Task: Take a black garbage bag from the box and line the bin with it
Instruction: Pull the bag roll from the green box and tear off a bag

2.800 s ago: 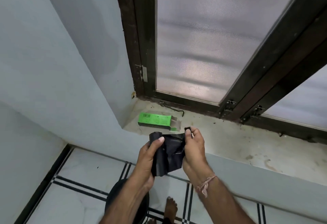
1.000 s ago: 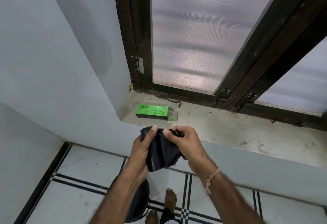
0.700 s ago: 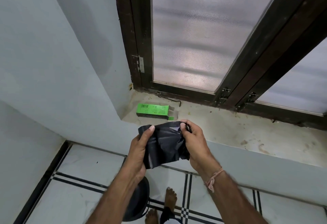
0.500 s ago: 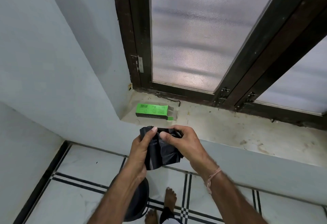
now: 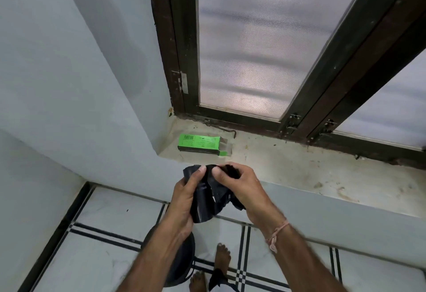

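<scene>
- A crumpled black plastic garbage bag point(image 5: 208, 196) is held in the air in front of the window ledge, above the floor, still bunched up.
- The left hand point(image 5: 184, 202) curls around the bag's left side, thumb pressed on its top edge.
- The right hand point(image 5: 242, 187) pinches the top edge between thumb and fingers, close to the left thumb.
- A green rectangular cardboard box point(image 5: 200, 145) lies flat on the stained stone ledge point(image 5: 299, 167), its right end flap open; its contents cannot be seen.
- A round black bin point(image 5: 184, 261) stands on the tiled floor beneath the left forearm, mostly hidden, so its inside cannot be judged.
</scene>
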The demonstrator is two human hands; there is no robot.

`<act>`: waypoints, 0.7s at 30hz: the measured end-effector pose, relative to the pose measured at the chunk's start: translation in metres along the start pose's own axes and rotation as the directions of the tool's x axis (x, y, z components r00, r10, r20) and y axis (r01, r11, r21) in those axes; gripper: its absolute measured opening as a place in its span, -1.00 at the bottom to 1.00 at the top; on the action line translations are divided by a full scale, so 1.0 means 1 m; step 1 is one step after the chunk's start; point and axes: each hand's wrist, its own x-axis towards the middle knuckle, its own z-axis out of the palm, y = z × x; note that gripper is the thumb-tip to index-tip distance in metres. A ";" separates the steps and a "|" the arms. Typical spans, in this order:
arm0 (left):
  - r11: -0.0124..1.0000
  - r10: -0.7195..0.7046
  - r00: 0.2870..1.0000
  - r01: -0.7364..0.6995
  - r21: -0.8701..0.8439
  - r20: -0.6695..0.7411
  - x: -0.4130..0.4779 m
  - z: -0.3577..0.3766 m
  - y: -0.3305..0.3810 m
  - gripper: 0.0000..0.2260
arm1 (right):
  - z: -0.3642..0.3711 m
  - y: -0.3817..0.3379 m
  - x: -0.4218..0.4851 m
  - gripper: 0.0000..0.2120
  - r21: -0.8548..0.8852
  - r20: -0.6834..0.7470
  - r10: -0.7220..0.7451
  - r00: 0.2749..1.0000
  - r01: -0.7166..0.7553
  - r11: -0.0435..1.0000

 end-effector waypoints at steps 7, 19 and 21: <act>1.000 0.004 1.000 -0.004 0.003 0.026 -0.001 -0.001 0.001 -0.59 | 0.003 0.009 0.001 -0.72 0.107 -0.069 0.043 0.997 -0.035 0.994; 0.975 -0.092 0.994 0.102 -0.198 0.057 -0.004 0.003 0.000 -0.47 | 0.008 0.009 -0.002 -0.78 0.418 -0.061 0.140 0.988 -0.102 0.903; 0.972 -0.083 0.995 0.093 -0.216 0.056 -0.003 0.004 0.000 -0.45 | 0.010 0.011 -0.002 -0.77 0.424 -0.085 0.114 0.990 -0.068 0.903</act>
